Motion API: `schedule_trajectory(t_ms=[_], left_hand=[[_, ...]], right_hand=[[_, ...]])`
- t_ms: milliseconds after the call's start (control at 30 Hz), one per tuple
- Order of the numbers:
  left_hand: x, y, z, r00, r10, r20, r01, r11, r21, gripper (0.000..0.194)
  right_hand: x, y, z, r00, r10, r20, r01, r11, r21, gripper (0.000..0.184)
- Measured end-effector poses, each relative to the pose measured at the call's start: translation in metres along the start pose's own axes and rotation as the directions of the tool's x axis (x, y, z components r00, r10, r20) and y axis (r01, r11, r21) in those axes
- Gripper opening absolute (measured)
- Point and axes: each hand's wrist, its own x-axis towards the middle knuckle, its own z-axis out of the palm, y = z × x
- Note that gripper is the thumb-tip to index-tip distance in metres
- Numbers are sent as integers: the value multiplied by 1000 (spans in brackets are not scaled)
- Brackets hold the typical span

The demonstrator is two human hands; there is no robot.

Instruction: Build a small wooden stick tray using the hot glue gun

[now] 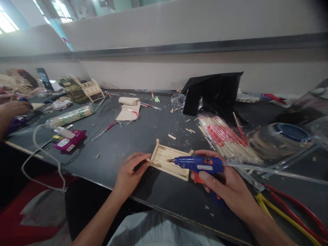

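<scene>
A small panel of pale wooden sticks (pixel 167 158), with short raised posts at its far corners, lies near the table's front edge. At its left corner my left hand (pixel 133 171) is closed in a pinch, with the pale end of a small wooden stick (pixel 148 159) showing at the fingertips. A blue hot glue gun (pixel 198 164) with an orange trigger is gripped in my right hand (pixel 225 184). Its metal nozzle points left, over the panel. A clear glue stick (pixel 269 169) runs out of the gun's back end.
Bagged red-marked sticks (pixel 225 135) lie behind my right hand, near red-and-yellow-handled cutters (pixel 282 208) and a large jar (pixel 279 136). A magenta power strip (pixel 70 140) with a white cable sits left. Brown paper (pixel 129 108) and stick scraps lie beyond. A co-worker's hand (pixel 16 109) is far left.
</scene>
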Motion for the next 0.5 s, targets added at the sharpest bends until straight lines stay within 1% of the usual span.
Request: schedule_trajectory(t_ms=[233, 500], left_hand=[[1, 1, 0, 1000, -7, 9, 7, 1000, 9, 20], [2, 2, 0, 1000, -3, 5, 3, 1000, 1, 20]], right_hand=[[-1, 0, -1, 1000, 21, -2, -21, 1000, 11, 44], [0, -1, -1, 999, 28, 30, -29, 999, 40, 44]])
